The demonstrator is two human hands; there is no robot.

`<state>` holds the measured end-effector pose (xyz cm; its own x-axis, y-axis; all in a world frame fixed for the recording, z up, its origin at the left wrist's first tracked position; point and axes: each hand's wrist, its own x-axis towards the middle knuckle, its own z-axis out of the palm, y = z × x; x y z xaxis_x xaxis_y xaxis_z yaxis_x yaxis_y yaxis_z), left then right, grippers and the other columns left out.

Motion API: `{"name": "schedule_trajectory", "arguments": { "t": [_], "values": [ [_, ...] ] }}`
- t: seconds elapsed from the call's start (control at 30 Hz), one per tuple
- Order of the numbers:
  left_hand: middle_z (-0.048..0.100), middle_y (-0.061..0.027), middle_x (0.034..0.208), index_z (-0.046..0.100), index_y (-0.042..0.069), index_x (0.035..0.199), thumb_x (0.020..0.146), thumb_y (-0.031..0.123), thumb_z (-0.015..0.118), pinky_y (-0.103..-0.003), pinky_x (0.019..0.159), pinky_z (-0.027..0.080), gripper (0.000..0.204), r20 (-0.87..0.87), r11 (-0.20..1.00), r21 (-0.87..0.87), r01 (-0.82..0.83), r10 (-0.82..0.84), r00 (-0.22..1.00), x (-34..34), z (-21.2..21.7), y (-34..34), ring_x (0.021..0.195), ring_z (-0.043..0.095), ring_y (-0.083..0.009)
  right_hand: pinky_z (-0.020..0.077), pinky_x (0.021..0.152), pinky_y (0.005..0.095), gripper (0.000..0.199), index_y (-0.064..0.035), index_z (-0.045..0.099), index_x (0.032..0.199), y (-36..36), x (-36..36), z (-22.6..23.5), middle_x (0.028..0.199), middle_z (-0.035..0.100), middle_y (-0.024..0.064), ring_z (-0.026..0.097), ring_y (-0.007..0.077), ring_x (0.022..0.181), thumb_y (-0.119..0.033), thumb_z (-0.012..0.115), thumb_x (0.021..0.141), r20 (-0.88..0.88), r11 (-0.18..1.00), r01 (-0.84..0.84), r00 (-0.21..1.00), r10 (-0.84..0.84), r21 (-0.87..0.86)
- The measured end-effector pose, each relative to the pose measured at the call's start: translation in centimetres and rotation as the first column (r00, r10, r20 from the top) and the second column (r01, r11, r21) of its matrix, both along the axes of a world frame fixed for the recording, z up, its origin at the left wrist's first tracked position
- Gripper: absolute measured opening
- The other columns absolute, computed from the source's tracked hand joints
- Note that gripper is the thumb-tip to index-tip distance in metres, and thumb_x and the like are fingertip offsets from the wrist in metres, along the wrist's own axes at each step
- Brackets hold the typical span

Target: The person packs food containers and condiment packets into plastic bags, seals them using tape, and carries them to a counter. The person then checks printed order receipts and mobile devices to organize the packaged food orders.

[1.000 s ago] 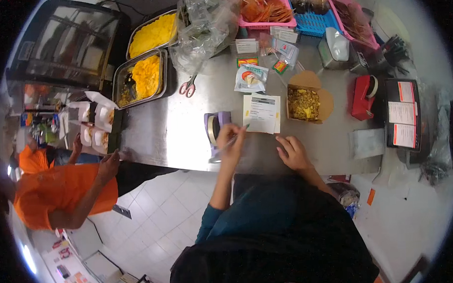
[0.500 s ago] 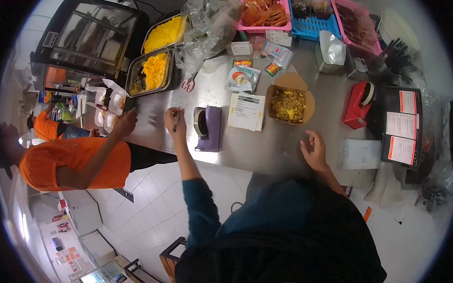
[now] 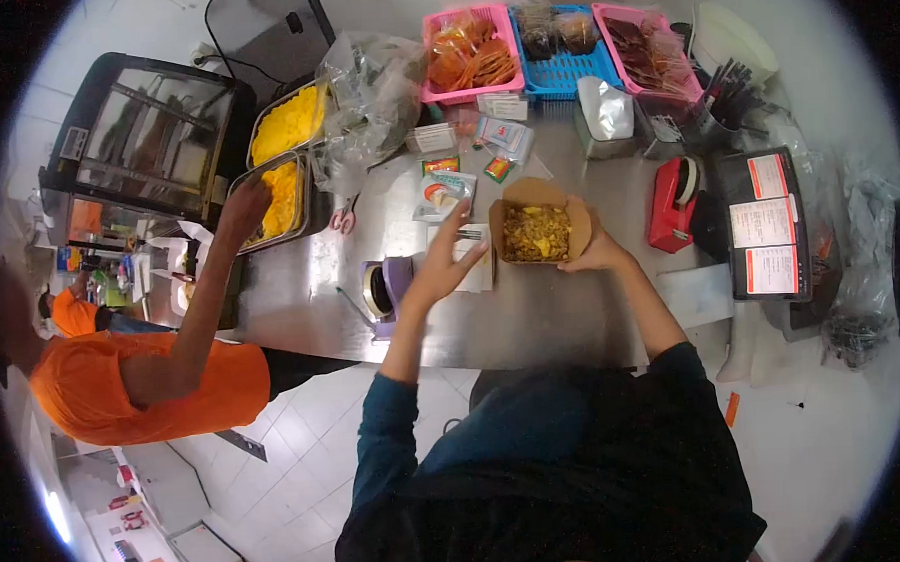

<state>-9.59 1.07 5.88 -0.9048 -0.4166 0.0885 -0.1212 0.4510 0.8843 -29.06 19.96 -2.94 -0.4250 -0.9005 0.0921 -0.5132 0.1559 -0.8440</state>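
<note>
The left hand (image 3: 438,267), fingers wide, partly hides the paper slip (image 3: 483,272); the right hand (image 3: 600,251) grips the food box (image 3: 534,192) (some fingertips hidden).

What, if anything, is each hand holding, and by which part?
The right hand holds the brown food box by its near right corner. The left hand, open and partly over the paper slip, holds nothing.
</note>
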Motion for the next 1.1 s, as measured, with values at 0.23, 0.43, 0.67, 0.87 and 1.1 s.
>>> {"name": "schedule_trajectory", "arguments": {
  "t": [0.23, 0.43, 0.67, 0.87, 1.1],
  "values": [
    [0.025, -0.0135, 0.128, 0.022, 0.000, 0.125, 0.086, 0.044, 0.021, -0.033, 0.099, 0.014, 0.059, -0.213, 0.811, 0.583, 0.041, 0.104, 0.972, -4.7, -6.9, 6.6, 0.119, 0.022, -0.0239, 0.0226, 0.096, 0.0317, 0.100, -0.0068, 0.012, 0.128, 5.0, 0.7, 1.0, 0.129, 0.022, 0.0095, 0.023, 0.0218, 0.118, -0.020, 0.075, 0.052, 0.348, 0.978, -0.116, 0.922, 0.172, -0.176],
    [0.028, -0.0128, 0.126, 0.023, 0.001, 0.125, 0.081, 0.028, 0.048, -0.032, 0.096, 0.023, 0.057, -0.217, 0.606, 0.791, 0.086, 0.146, 0.965, -4.3, -8.2, 8.9, 0.116, 0.027, -0.0217, 0.0266, 0.093, 0.0292, 0.064, -0.0037, 0.024, 0.125, 7.2, 4.5, -0.1, 0.123, 0.033, 0.0077, 0.031, 0.0169, 0.113, -0.004, 0.057, 0.070, 0.973, 0.876, 0.444, 0.205, 0.107, -0.189],
    [0.045, -0.0089, 0.106, 0.051, 0.007, 0.100, 0.062, -0.008, 0.052, -0.029, 0.084, 0.034, 0.041, -0.328, 0.871, 0.476, 0.121, 0.048, 0.944, -6.1, -9.3, 9.2, 0.100, 0.042, -0.0185, 0.0316, 0.087, 0.0259, 0.043, -0.0039, 0.043, 0.108, 3.8, 4.3, -1.2, 0.107, 0.045, 0.0052, 0.041, 0.0144, 0.101, 0.000, 0.057, 0.067, 0.697, 0.861, 0.396, 0.713, -0.070, -0.319],
    [0.048, -0.0091, 0.104, 0.062, 0.010, 0.081, 0.064, -0.001, 0.056, -0.032, 0.079, 0.038, 0.021, -0.211, 0.964, -0.252, -0.090, 0.036, 0.977, -4.2, -6.0, 8.4, 0.093, 0.047, -0.0252, 0.0393, 0.076, 0.0269, 0.019, -0.0014, 0.058, 0.081, 6.1, 3.6, 0.1, 0.090, 0.055, 0.0085, 0.051, 0.0176, 0.087, 0.002, 0.061, 0.062, 0.293, 0.913, 0.301, 0.931, -0.219, -0.274],
    [0.051, -0.0097, 0.098, 0.061, 0.008, 0.079, 0.064, 0.003, 0.060, -0.033, 0.074, 0.040, 0.016, -0.299, 0.987, -0.160, -0.016, -0.033, 0.954, -6.1, -7.3, 9.7, 0.087, 0.049, -0.0276, 0.0434, 0.067, 0.0293, 0.018, -0.0012, 0.060, 0.081, 6.5, 4.6, -0.3, 0.086, 0.057, 0.0104, 0.054, 0.0240, 0.078, 0.001, 0.060, 0.063, -0.200, 0.818, 0.363, 0.850, -0.487, -0.447]
  ]
}}
